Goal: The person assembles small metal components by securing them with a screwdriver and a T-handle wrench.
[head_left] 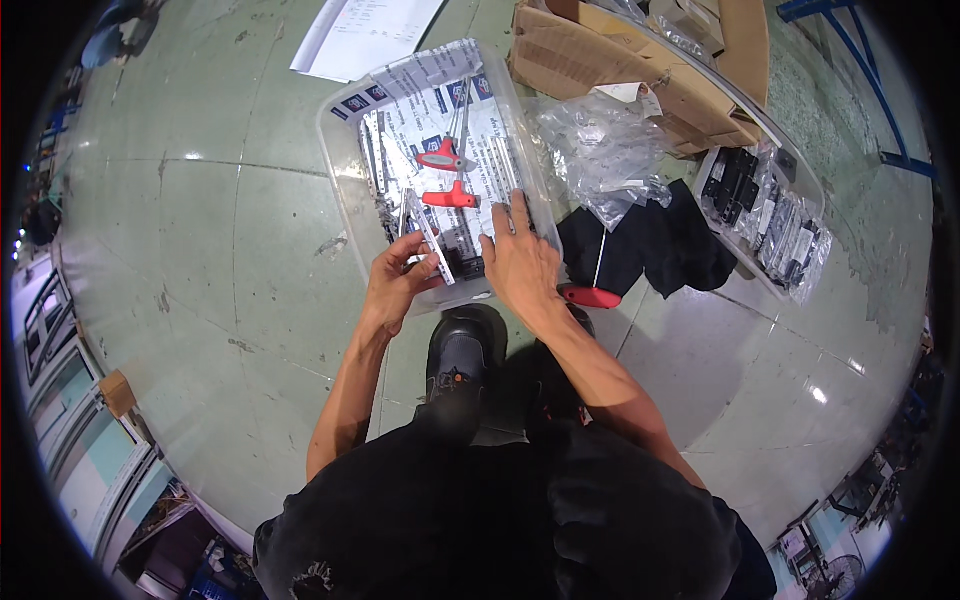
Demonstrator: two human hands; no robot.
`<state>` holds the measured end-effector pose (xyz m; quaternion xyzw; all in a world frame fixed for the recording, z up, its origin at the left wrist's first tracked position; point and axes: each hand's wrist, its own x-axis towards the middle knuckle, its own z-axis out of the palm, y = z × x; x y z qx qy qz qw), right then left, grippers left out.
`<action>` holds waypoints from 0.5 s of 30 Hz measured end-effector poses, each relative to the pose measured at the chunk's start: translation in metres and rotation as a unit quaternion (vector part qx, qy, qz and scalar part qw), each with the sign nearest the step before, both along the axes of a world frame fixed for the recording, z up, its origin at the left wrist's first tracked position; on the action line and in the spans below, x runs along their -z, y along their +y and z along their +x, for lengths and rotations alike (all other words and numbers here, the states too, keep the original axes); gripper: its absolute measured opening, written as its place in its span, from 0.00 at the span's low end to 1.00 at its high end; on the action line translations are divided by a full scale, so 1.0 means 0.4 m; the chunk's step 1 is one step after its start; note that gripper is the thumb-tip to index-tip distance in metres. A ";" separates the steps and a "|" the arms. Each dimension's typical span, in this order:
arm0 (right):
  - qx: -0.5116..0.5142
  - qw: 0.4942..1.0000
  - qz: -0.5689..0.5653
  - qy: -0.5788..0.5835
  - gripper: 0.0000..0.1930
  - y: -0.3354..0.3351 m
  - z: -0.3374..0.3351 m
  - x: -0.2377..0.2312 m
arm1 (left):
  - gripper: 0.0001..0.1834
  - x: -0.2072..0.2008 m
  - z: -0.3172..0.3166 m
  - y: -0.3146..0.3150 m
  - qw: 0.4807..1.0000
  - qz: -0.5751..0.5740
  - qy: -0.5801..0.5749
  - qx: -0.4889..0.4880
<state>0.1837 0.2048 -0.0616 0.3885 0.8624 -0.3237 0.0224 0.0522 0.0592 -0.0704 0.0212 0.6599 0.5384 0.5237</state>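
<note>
My left hand [398, 282] pinches a narrow silvery metal strip [432, 240] with small holes, tilted over the near left part of a clear plastic bin [345, 190]. My right hand [524, 268] reaches over the bin's near right side. Its index and middle fingers stretch out to the near ends of several slim metal strips [499, 165]; whether they touch is hard to tell. Between the hands and beyond lie two red-handled T-shaped hex keys, one [440, 158] farther away and one [450, 197] nearer. More metal strips [375, 150] lean along the bin's left wall.
Papers [365, 38] lie beyond the bin. To the right are a crumpled clear plastic bag [605, 150], black cloth [650, 250] and another red-handled tool [592, 296]. Farther right stand an open cardboard box [580, 60] and a bin of bagged black parts [765, 210]. My shoes [465, 350] are close to the bin.
</note>
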 end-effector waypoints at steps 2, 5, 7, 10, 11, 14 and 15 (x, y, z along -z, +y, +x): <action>0.004 0.999 0.024 0.042 0.19 -0.015 0.013 -0.001 | 0.17 -0.011 0.001 0.006 1.000 0.003 -0.008 -0.015; -0.018 0.999 0.031 0.000 0.19 -0.029 0.034 -0.025 | 0.17 -0.017 0.002 0.003 1.000 -0.006 -0.009 -0.024; -0.033 0.999 0.024 -0.010 0.19 -0.029 0.037 -0.029 | 0.18 -0.003 0.004 -0.005 0.999 -0.010 -0.013 -0.032; -0.048 0.998 0.019 -0.031 0.18 -0.030 0.029 -0.031 | 0.19 -0.006 0.005 -0.006 0.999 -0.018 -0.017 -0.035; -0.053 0.998 0.022 -0.040 0.17 -0.029 0.024 -0.029 | 0.19 -0.007 0.007 -0.006 0.999 -0.023 -0.017 -0.035; -0.080 0.992 0.034 -0.089 0.19 -0.023 0.006 -0.012 | 0.21 -0.005 -0.002 -0.010 0.999 -0.010 -0.017 -0.032; -0.082 0.992 0.034 -0.086 0.19 -0.018 0.000 -0.014 | 0.21 -0.007 -0.003 -0.009 0.999 -0.011 -0.014 -0.034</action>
